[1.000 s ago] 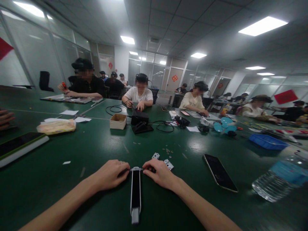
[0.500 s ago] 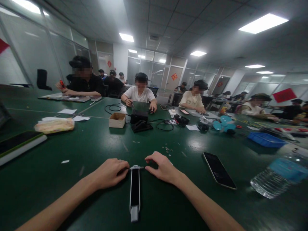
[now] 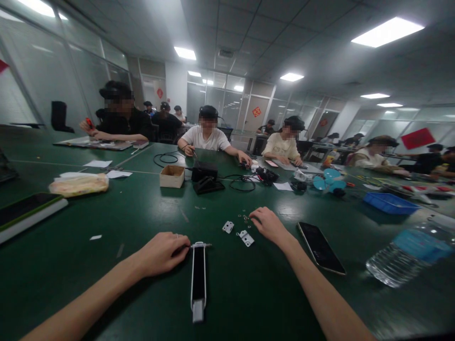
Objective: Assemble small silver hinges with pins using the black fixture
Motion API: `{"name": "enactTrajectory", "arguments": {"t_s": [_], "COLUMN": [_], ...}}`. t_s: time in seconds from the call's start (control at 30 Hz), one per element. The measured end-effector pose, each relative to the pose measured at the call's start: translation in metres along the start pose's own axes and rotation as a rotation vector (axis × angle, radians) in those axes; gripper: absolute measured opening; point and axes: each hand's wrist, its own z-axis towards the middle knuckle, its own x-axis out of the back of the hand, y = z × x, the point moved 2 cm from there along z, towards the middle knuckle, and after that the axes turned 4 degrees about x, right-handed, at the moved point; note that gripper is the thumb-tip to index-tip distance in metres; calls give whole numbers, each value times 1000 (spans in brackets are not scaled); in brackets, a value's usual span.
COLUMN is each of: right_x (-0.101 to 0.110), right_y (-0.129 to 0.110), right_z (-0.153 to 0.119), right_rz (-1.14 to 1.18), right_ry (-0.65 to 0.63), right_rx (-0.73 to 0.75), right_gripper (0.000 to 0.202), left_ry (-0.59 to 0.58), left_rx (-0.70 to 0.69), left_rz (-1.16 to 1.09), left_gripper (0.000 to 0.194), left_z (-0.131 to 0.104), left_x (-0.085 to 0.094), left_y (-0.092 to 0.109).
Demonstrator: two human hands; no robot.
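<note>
Glossy dark phone (image 3: 321,247), smooth green tabletop (image 3: 142,210) — clear plastic bottle (image 3: 408,255), metallic-looking plates (image 3: 246,238)

And here's the room: a broad green tabletop (image 3: 152,208) spreads under the grip and runs far out past it, shiny where the light catches, with seams crossing it beyond and to the left. Off to the far left of the grip, a tall glass partition (image 3: 88,71) slants away, a black chair (image 3: 61,116) in front of it. Straight beyond, there's a white column (image 3: 175,94), then a pale door (image 3: 253,127) wearing a red diamond decoration (image 3: 256,112). Far right, a red panel (image 3: 418,138) hangs tilted. High above the grip, grey ceiling tiles (image 3: 270,23), an air vent (image 3: 226,53), and a glaring ceiling light (image 3: 387,32) up to the right!
</note>
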Motion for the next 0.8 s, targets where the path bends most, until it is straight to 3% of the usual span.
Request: {"name": "enactTrajectory", "arguments": {"t_s": [0.5, 0.8], "right_x": [-2, -6], "right_y": [15, 13], "right_z": [-1, 1], "right_rz": [73, 52], "right_ry": [-114, -92], "right_rx": [-3, -76], "right_gripper": [25, 24], "left_ry": [14, 41], "left_rx": [3, -13], "left_rz": [-25, -40], "left_gripper": [28, 30], "left_z": [0, 1], "left_x": [-1, -6], "left_y": [-2, -7]}}
